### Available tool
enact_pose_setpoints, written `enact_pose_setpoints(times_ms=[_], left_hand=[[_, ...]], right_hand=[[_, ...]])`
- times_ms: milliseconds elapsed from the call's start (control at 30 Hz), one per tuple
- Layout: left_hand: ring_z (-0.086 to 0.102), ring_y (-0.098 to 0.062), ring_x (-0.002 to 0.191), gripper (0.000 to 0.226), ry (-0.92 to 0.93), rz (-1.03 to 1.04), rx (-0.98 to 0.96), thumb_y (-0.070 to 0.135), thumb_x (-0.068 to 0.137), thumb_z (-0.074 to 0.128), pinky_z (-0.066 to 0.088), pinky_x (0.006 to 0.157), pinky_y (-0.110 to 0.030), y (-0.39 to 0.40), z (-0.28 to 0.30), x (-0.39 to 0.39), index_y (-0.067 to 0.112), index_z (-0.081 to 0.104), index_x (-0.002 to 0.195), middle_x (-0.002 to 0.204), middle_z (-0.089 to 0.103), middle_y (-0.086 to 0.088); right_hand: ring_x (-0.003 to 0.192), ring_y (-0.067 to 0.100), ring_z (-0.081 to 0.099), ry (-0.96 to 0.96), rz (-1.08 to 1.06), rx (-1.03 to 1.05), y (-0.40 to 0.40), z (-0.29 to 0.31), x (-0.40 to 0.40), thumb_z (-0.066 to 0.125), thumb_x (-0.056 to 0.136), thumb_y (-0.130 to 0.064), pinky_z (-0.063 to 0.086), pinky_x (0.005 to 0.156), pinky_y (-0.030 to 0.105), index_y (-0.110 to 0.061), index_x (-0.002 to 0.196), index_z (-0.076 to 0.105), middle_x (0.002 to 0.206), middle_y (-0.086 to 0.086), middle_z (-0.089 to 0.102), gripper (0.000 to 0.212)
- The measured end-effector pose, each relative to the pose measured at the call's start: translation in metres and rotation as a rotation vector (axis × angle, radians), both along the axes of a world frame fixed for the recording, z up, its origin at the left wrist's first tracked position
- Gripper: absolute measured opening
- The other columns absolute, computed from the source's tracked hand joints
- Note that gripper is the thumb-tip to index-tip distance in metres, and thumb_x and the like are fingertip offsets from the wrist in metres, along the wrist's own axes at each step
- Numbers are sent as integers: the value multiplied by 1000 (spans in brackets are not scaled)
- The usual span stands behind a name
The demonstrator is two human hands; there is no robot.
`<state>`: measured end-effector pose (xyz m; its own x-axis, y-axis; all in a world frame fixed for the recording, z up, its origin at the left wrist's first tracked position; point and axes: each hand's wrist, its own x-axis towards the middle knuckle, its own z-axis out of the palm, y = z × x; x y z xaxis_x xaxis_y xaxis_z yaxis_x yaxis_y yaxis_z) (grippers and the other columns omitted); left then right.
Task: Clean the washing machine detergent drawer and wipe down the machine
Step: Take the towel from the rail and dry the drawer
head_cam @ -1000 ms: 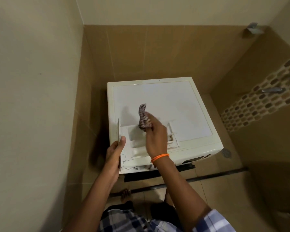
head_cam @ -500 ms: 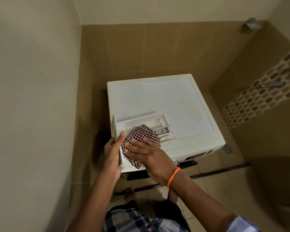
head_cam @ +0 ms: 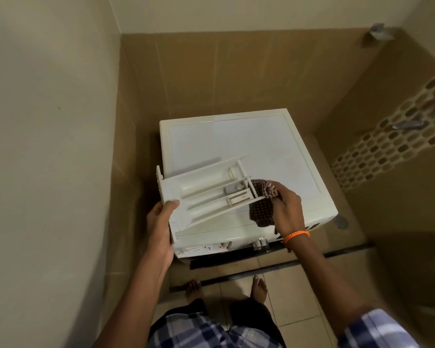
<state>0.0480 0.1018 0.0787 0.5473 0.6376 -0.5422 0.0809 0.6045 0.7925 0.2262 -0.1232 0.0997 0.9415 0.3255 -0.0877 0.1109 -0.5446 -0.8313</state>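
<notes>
The detergent drawer lies over the washing machine top's front-left, cloth at its right end.

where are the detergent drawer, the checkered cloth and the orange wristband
detergent drawer [head_cam: 206,194]: head view, on its long middle compartment.
checkered cloth [head_cam: 261,212]: head view, on the flat part hanging below the drawer's end.
orange wristband [head_cam: 296,235]: head view, on the band across the right wrist.

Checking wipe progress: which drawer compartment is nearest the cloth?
The small end compartments, next to the cloth in the right hand. The long troughs run toward the left hand.
</notes>
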Motion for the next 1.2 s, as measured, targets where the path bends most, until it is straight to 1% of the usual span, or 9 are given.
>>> enact_pose_setpoints(times_ms=[100, 167, 367, 500, 733, 867, 1000, 1100, 1200], left_hand=[[75, -30, 100, 27, 14, -10, 17, 19, 94, 76, 59, 74, -37, -4, 0, 5, 11, 76, 121, 111, 81, -11], [76, -30, 101, 25, 13, -16, 22, 18, 96, 75, 59, 74, -36, -8, -1, 7, 13, 76, 121, 112, 82, -11], [78, -38, 104, 59, -32, 33, 89, 34, 73, 85, 65, 77, -43, -10, 1, 21, 11, 73, 126, 117, 80, -17], [78, -38, 101, 52, -72, -12, 92, 24, 79, 79, 64, 75, -39, -10, -5, 15, 5, 71, 127, 117, 79, -22], [72, -41, 119, 63, -50, -92, 204, 33, 69, 82, 62, 96, -56, -3, -19, 8, 13, 70, 127, 138, 69, -18], [74, -40, 116, 67, -27, -99, 215, 35, 68, 82, 65, 88, -52, -5, -27, 2, 14, 69, 130, 136, 70, -18], [76, -36, 112, 68, -20, -83, 227, 35, 69, 83, 64, 78, -42, 0, -31, -4, 13, 68, 131, 133, 71, -19], [75, -31, 114, 61, 8, -118, 291, 35, 71, 83, 66, 84, -44, 2, -35, -8, 16, 70, 128, 141, 66, -12], [76, -32, 113, 62, 34, -127, 273, 37, 67, 85, 66, 87, -51, -3, -40, -11, 18, 72, 125, 140, 68, -12]], right_hand=[[108, 33, 69, -133, -254, -58, 27, 18, -11, 43, 97, 0, 63, 83, 51, -19, 137, 62, 121, 10, 73, 49], [117, 28, 66, -305, -301, -155, 41, 29, -20, 49, 100, -3, 59, 92, 45, -20, 146, 55, 133, 5, 69, 49], [131, 36, 55, -515, 211, -431, 73, 2, -93, 40, 88, -4, 47, 110, 49, -3, 139, 59, 141, 18, 61, 55], [127, 34, 55, -624, 327, -494, 74, 3, -94, 49, 91, -8, 40, 114, 49, -8, 130, 63, 130, 11, 64, 42], [101, 30, 54, -511, 337, -675, 81, 4, -83, 56, 78, -12, 40, 89, 42, -17, 92, 68, 92, 3, 70, 20], [115, 27, 50, -361, 384, -487, 93, -3, -97, 35, 80, -28, 28, 92, 43, -21, 99, 75, 100, -4, 72, 44], [128, 19, 40, -228, 480, -355, 91, -7, -98, 22, 79, -36, 22, 95, 41, -32, 122, 72, 119, -13, 69, 66], [127, 19, 42, -270, 532, -432, 83, -7, -90, 39, 89, -32, 18, 98, 41, -40, 125, 69, 121, -20, 71, 48], [125, 26, 47, -466, 569, -655, 74, -5, -82, 56, 83, -21, 21, 102, 50, -35, 109, 71, 103, -16, 76, 33]])
